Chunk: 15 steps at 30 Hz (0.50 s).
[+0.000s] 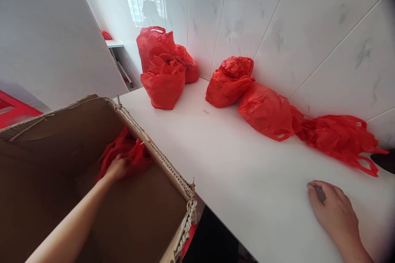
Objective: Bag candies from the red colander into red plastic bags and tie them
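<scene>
My left hand (119, 167) reaches down into a deep cardboard box (168, 166) and is closed on a red plastic bag (137, 154) by the inner wall. The bag's crumpled top and part of its side show; its lower part and my fingertips are hidden. On the white table (247, 164) at the lower right rests my right hand (335, 207). Its fingers are curled, thumb tip against the index finger, with a small gap between them and nothing visible in it. A flattened heap of red plastic bags (342, 137) lies beyond this hand, apart from it.
Filled red bags (163, 84) stand at the table's far left corner. Two more, one upright (228, 84) and one on its side (267, 111), lean near the tiled wall (247, 20). The box's torn rim stands beside the table edge. A red stool (15, 109) shows at far left.
</scene>
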Available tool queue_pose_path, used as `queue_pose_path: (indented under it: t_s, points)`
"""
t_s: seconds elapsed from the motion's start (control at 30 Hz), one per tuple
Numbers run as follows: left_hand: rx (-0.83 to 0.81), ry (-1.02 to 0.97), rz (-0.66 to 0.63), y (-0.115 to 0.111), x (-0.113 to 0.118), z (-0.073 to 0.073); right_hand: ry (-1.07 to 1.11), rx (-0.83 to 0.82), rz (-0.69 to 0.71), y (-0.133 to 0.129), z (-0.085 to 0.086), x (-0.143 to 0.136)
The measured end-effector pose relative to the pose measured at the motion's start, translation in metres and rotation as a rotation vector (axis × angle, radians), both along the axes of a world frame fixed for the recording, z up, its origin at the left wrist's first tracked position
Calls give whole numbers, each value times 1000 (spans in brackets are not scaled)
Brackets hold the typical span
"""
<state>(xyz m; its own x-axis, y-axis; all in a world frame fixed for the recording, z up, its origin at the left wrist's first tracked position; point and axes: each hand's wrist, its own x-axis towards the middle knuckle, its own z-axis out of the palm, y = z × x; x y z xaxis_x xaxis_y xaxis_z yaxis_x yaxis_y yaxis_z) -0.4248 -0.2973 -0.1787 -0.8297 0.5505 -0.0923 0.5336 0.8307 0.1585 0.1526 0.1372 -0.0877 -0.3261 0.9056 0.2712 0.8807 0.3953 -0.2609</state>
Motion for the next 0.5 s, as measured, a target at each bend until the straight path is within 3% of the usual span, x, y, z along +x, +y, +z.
queue_pose_path:
  t_s: [0.13, 0.27, 0.5]
  points:
    - [-43, 35, 28, -4, 24, -15, 0, -15, 1, 0, 1, 0]
    - [-49, 8, -35, -6, 40, -19, -2, -19, -12, 0, 1, 0]
    - [-91, 81, 21, -6, 44, -24, -2, -7, 0, 0, 0, 1]
